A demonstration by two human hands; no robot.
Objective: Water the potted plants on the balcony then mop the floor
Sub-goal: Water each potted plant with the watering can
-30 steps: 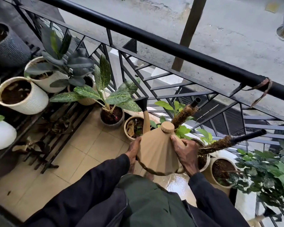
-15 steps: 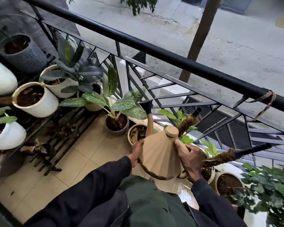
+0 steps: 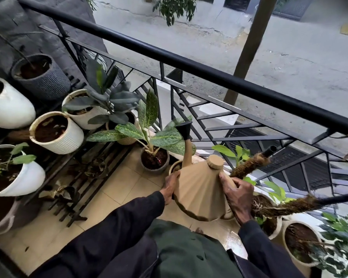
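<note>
Plants (image 3: 119, 97) stand in pots all round me, but the trouble would start at my fingers. My right hand (image 3: 237, 194) is curled tight on the right flank of the can (image 3: 199, 194), by the handle. My left hand (image 3: 170, 186) only lies along the left wall, fingers fairly straight, steadying and not gripping. The can hangs above the floor (image 3: 117, 189). Its spout (image 3: 186, 146) rises to the black rose (image 3: 183, 128), which stands over a tan pot (image 3: 174, 167) just beside the dark pot (image 3: 155, 162). I cannot tell whether water is leaving it.

With one hand doing all the holding, I judge a slip of the flat left palm would let the can swing, and the rose could knock the speckled leaves (image 3: 165, 137). If I tip too far, water overshoots the small tan pot onto the tiles. The mossy pole (image 3: 249, 165) leans near my right knuckles, so a careless pull back could snag it. A wet patch (image 3: 229, 235) shines near my feet, so I might slip. Past the railing (image 3: 189, 63) lies the street, and stray water could fall through.
</note>
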